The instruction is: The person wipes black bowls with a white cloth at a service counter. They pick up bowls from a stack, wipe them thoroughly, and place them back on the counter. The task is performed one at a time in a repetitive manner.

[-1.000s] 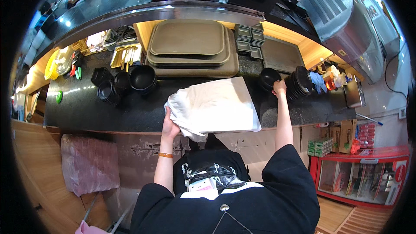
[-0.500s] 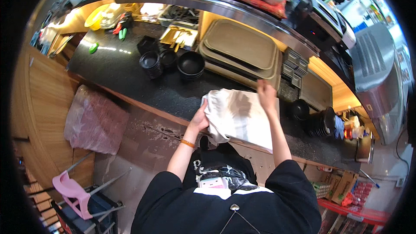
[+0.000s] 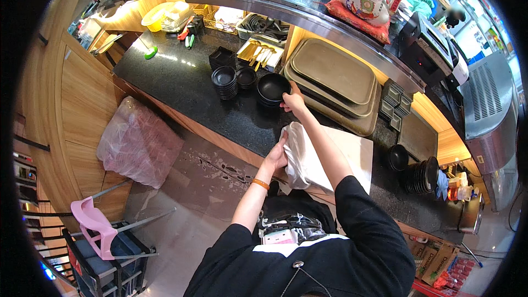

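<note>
My left hand (image 3: 278, 154) is closed on a bunched white cloth (image 3: 297, 157) near the counter's front edge. Beside the cloth, a flat white board-like piece (image 3: 352, 157) lies partly under my right forearm. Further back, my right hand (image 3: 293, 100) grips the rim of the top black bowl (image 3: 273, 86) in a small stack, fingers on its right side. Whether the bowl is lifted off the stack I cannot tell. Left of it stand stacked small black bowls (image 3: 224, 80) and another small black bowl (image 3: 246, 77).
Brown trays (image 3: 333, 71) are stacked behind, with golden cutlery (image 3: 257, 54) in a white box to their left. At the right are black divided dishes (image 3: 395, 102) and stacked black bowls (image 3: 422, 176). A pink chair (image 3: 96, 225) stands on the floor at left.
My right hand has moved left from above the white board to the black bowl and taken hold of its rim. My left hand stays on the cloth. The view has shifted.
</note>
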The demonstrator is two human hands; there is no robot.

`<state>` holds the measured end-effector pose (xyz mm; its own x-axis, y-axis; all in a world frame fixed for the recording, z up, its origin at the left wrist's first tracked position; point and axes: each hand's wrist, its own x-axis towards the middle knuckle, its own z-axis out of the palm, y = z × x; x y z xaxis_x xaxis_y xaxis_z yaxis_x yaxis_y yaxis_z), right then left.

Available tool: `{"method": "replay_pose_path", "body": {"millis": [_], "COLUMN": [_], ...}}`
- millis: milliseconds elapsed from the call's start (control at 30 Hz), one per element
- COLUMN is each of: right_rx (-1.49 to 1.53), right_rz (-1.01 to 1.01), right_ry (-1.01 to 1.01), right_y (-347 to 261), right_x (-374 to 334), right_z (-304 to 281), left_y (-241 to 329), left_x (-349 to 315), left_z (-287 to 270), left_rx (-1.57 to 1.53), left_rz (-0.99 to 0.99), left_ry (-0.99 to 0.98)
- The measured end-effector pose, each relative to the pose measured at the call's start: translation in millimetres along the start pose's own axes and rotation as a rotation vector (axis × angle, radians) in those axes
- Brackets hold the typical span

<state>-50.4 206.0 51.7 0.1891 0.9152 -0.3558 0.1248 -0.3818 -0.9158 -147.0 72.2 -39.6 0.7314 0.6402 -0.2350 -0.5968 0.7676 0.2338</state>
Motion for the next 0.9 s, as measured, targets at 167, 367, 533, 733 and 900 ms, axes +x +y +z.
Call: {"method": "replay_pose_path", "body": {"millis": [167, 367, 533, 733, 900], "right_rx": [0.078, 0.31, 0.368, 0.322, 0.187], "right_rz": [-0.114, -0.247, -0.13, 0.068, 0.049], "right_ry": [0.003, -0.054, 0.145, 0.358, 0.48], "right_y": [-7, 0, 60, 138, 150], "right_x": [-16, -78, -159, -218, -221], "right_z": [-19, -75, -128, -154, -152], "left_y": [-1, -2, -6, -21, -63], "left_x": [3, 0, -10, -17, 1], "left_z": [0, -4, 11, 82, 104], "left_rx": [0.02, 0.039, 0.044, 0.244, 0.958], "left_rz": [0.017, 0.055, 0.196, 0.365, 0.182], "left_ry": [0.01, 0.019, 0.035, 0.188, 0.388]}}
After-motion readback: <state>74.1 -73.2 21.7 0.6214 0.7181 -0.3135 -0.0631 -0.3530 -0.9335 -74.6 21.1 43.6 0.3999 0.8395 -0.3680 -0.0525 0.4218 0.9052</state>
